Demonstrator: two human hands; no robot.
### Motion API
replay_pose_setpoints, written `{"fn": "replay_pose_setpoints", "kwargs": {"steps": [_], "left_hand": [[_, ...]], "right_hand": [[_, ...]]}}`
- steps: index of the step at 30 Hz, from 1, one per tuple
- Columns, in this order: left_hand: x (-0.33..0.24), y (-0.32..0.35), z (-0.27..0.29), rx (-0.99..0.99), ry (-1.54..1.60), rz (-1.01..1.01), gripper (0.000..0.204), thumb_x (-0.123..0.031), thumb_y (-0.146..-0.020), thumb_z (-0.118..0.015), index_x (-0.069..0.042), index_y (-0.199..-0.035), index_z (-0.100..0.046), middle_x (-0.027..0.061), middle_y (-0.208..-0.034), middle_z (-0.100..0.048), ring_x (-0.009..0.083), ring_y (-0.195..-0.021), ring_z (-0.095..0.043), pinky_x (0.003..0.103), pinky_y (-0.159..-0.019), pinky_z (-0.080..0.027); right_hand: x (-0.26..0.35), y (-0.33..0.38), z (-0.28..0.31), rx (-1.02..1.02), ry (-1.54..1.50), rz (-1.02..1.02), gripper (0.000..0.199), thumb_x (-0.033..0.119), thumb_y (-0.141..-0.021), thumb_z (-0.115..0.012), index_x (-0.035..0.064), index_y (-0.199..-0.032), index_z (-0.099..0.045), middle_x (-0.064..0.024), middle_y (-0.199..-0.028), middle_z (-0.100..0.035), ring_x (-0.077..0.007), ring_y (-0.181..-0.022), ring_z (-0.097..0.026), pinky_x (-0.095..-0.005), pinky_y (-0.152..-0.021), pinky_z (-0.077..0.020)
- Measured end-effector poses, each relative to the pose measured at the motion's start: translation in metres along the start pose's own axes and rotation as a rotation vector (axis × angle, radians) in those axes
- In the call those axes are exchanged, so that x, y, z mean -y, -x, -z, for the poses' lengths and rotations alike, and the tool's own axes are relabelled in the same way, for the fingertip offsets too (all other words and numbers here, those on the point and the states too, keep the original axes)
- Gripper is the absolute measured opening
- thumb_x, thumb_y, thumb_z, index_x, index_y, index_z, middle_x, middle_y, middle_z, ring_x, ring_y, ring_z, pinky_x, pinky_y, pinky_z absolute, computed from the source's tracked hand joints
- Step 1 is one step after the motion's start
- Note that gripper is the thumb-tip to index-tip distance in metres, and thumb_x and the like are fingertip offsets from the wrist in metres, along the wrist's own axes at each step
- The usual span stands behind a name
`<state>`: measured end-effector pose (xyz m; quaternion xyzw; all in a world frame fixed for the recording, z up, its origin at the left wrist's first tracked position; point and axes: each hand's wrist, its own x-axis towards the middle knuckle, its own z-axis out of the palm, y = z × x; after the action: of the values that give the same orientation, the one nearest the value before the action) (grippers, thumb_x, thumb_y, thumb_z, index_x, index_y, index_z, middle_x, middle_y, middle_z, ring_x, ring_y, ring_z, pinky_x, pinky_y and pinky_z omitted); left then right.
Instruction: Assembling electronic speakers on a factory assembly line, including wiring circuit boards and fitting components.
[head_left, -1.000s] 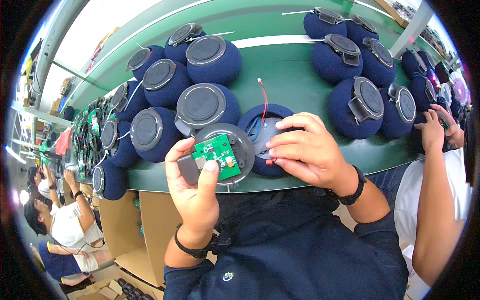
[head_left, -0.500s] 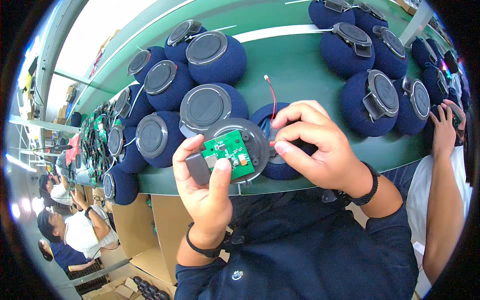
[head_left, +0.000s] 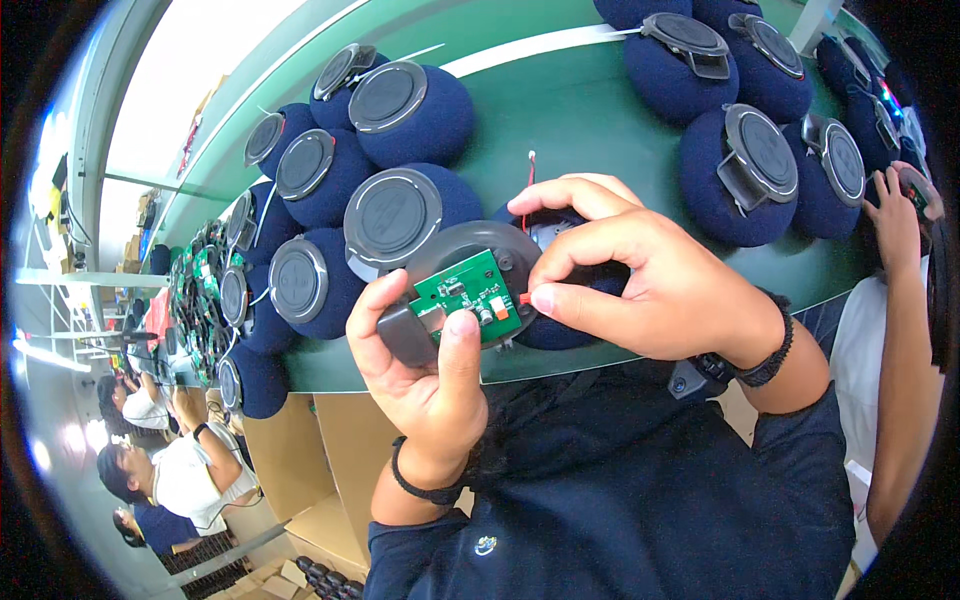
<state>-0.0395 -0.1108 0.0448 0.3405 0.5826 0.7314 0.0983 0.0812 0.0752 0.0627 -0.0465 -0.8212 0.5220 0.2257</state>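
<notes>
My left hand (head_left: 430, 385) is closed round a dark grey round cover (head_left: 445, 250), with its thumb over the green circuit board (head_left: 462, 285) on the inner face. A black block-shaped part (head_left: 405, 335) juts from the cover against my left fingers. Between the thumb and index finger of my right hand (head_left: 665, 285) is a small red plug (head_left: 525, 298), right at the board's edge near a white-and-orange socket (head_left: 499, 308). Behind both hands sits an opened dark blue round speaker body (head_left: 565, 335), partly hidden. From it a red wire (head_left: 530, 180) with a white tip sticks up.
Dark blue fabric-covered round speakers with grey bases (head_left: 392, 210) crowd the green table (head_left: 560, 110) on the left. More speakers (head_left: 735, 190) stand to the right, beside a co-worker's hand (head_left: 895, 215). Circuit boards (head_left: 200, 290) are heaped at far left, above a cardboard box (head_left: 285, 450).
My right hand has brought the red plug closer to the board's edge. The cover has tilted slightly in my left hand, and the whole view has shifted a little.
</notes>
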Motion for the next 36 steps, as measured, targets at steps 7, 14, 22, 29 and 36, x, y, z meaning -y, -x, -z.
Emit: {"fn": "replay_pose_setpoints", "kwargs": {"steps": [7, 14, 22, 29, 36], "left_hand": [[0.001, -0.003, -0.004, 0.027, -0.174, -0.112, 0.057, 0.002, -0.095, -0.068, -0.002, -0.144, -0.039, 0.0180, -0.134, -0.058, 0.0223, -0.113, -0.066, 0.034, -0.098, -0.053], [0.001, -0.003, -0.012, -0.014, -0.157, -0.129, 0.055, -0.004, -0.095, -0.069, -0.003, -0.144, -0.044, 0.0143, -0.128, -0.063, 0.0207, -0.112, -0.064, 0.035, -0.102, -0.050], [0.006, -0.002, -0.017, 0.001, -0.138, -0.121, 0.054, -0.003, -0.096, -0.069, -0.004, -0.144, -0.044, 0.0134, -0.127, -0.063, 0.0198, -0.112, -0.063, 0.035, -0.101, -0.050], [0.004, -0.003, -0.016, 0.000, -0.106, -0.096, 0.054, -0.005, -0.096, -0.070, -0.004, -0.144, -0.045, 0.0128, -0.126, -0.063, 0.0197, -0.112, -0.063, 0.034, -0.101, -0.050], [0.006, -0.001, -0.018, 0.002, -0.137, -0.117, 0.052, -0.006, -0.097, -0.070, -0.004, -0.143, -0.045, 0.0122, -0.126, -0.063, 0.0193, -0.111, -0.063, 0.034, -0.100, -0.050]], "right_hand": [[-0.005, -0.001, 0.007, 0.024, -0.050, 0.000, 0.017, 0.026, -0.090, -0.076, 0.0092, -0.094, -0.079, -0.0213, -0.138, -0.062, -0.0394, -0.131, -0.055, -0.0450, -0.109, -0.0430], [-0.007, -0.001, 0.006, -0.027, -0.149, -0.024, 0.010, 0.013, -0.087, -0.080, 0.0084, -0.096, -0.081, -0.0197, -0.140, -0.060, -0.0316, -0.131, -0.056, -0.0428, -0.110, -0.0420], [-0.005, 0.000, 0.005, -0.001, -0.046, 0.027, 0.016, 0.022, -0.089, -0.073, 0.0063, -0.093, -0.074, -0.0220, -0.134, -0.062, -0.0411, -0.132, -0.052, -0.0460, -0.109, -0.0427], [-0.003, -0.004, 0.012, 0.060, -0.053, -0.017, 0.010, 0.018, -0.088, -0.077, 0.0082, -0.091, -0.075, -0.0172, -0.134, -0.063, -0.0323, -0.124, -0.057, -0.0438, -0.110, -0.0392], [-0.004, -0.006, 0.011, 0.075, -0.078, -0.076, 0.011, 0.019, -0.086, -0.080, 0.0105, -0.092, -0.076, -0.0163, -0.134, -0.062, -0.0312, -0.127, -0.056, -0.0428, -0.111, -0.0391]]}}
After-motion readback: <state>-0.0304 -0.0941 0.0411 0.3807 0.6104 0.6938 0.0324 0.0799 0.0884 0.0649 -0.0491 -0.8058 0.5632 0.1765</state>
